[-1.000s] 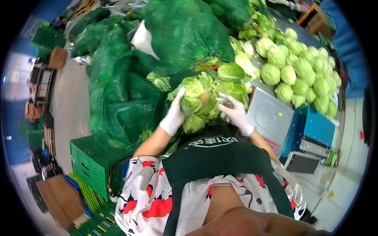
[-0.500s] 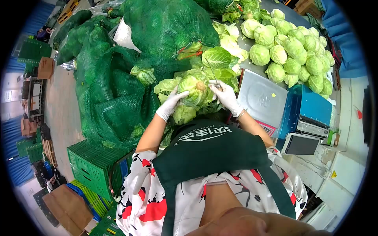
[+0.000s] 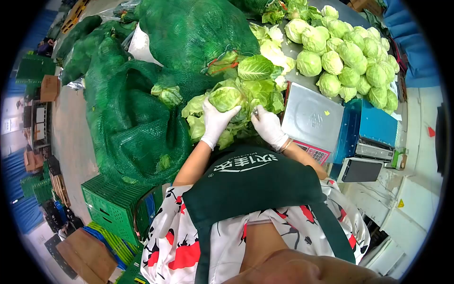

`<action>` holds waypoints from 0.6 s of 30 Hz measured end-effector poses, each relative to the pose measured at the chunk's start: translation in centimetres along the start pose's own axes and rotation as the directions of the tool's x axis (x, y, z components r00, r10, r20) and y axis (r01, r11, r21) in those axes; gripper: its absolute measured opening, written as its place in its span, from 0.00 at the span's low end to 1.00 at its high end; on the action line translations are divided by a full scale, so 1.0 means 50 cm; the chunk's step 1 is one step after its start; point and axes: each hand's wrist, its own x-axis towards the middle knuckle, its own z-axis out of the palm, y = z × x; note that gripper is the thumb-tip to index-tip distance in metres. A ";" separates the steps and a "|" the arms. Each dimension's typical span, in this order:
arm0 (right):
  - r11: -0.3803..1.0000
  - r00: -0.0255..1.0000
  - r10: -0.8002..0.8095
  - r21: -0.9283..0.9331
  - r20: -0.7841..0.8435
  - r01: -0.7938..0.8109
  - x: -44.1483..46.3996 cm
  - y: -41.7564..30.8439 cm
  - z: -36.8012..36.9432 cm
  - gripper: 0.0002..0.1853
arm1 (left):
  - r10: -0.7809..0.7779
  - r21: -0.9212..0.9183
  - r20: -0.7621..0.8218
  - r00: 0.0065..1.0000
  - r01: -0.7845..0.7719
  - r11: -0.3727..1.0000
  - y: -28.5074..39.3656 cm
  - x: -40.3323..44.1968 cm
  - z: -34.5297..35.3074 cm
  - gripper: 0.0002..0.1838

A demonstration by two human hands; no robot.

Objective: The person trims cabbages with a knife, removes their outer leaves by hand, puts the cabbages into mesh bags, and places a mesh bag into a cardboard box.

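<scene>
while a green mesh sack (image 3: 137, 116) is slumped at left, the left hand (image 3: 216, 124) is clasped on the near side of a cabbage (image 3: 226, 96); apart from it, the right hand (image 3: 268, 127) is set against leaves (image 3: 266, 93), its closure hard to tell. the cabbage is best held steady and turned slowly, with leaves kept off the platform scale (image 3: 313, 111).

Bright, even light is falling across the scene, leaving a pale sheen on the metal plate (image 3: 309, 111) at right. Deep folds in the green net (image 3: 142, 125) at left are holding dark shadow. Edges are bowing strongly inside black corners.
</scene>
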 end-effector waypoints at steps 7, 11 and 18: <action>0.998 0.994 0.055 0.022 0.096 -0.058 0.010 -0.006 0.016 0.14 | -0.030 0.098 0.139 0.990 0.017 0.995 0.026 0.017 -0.006 0.65; 0.997 0.995 0.071 -0.006 0.070 -0.071 0.042 0.012 0.051 0.15 | -0.027 0.159 0.124 0.992 0.007 0.987 0.024 0.019 0.008 0.64; 0.986 0.969 0.152 -0.099 0.194 -0.135 0.065 0.029 0.061 0.18 | -0.021 0.140 0.106 0.994 0.006 0.990 0.019 0.006 0.018 0.63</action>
